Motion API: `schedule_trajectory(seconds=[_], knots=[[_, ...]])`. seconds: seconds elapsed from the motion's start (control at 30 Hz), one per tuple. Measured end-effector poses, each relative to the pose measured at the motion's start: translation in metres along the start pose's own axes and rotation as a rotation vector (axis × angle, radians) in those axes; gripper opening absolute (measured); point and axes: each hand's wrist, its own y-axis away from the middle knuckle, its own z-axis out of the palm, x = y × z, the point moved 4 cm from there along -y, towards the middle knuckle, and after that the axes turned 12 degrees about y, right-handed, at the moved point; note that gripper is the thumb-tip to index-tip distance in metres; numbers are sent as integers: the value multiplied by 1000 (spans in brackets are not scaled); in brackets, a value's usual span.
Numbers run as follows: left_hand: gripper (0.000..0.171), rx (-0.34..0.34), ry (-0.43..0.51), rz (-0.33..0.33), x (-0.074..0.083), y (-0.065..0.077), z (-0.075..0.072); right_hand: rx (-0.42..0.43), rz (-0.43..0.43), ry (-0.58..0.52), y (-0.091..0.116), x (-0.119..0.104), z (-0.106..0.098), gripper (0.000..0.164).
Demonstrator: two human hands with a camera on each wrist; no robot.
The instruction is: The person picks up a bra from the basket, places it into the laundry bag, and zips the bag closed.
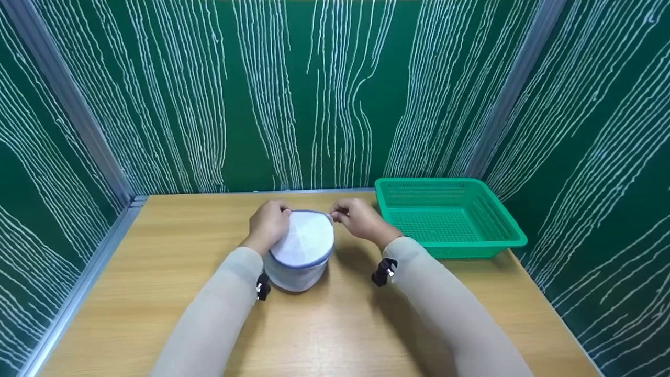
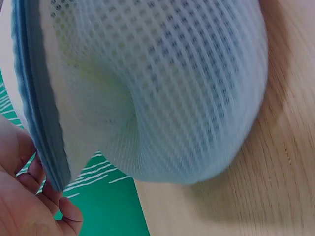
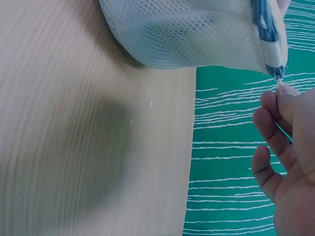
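Note:
A round white mesh laundry bag (image 1: 303, 238) with a blue-grey zipper band around its top stands on the wooden table. My left hand (image 1: 268, 226) grips the bag's upper left edge; in the left wrist view its fingers curl at the end of the zipper band (image 2: 42, 98). On the opposite side, my right hand (image 1: 358, 217) pinches the small zipper pull (image 3: 279, 82) between thumb and index finger. The right wrist view shows the other fingers loosely bent, away from the bag. Through the mesh wall, what lies inside cannot be made out clearly.
A green plastic basket (image 1: 451, 244) sits at the table's back right corner, just beyond my right forearm. Green panels with white wavy lines (image 1: 335, 94) rise behind and on both sides of the wooden table (image 1: 314, 335). Grey metal posts (image 1: 505, 99) frame the corners.

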Motion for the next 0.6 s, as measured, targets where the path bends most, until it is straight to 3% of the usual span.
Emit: schedule_trajectory(seconds=[0.43,0.6], knots=[[33,34,-22,-35,-2,-4,-8,-16,-14,-17,7,4,-7,13],[31,45,-24,-44,-4,-5,-8,-21,-83,4,10,5,-6,12]])
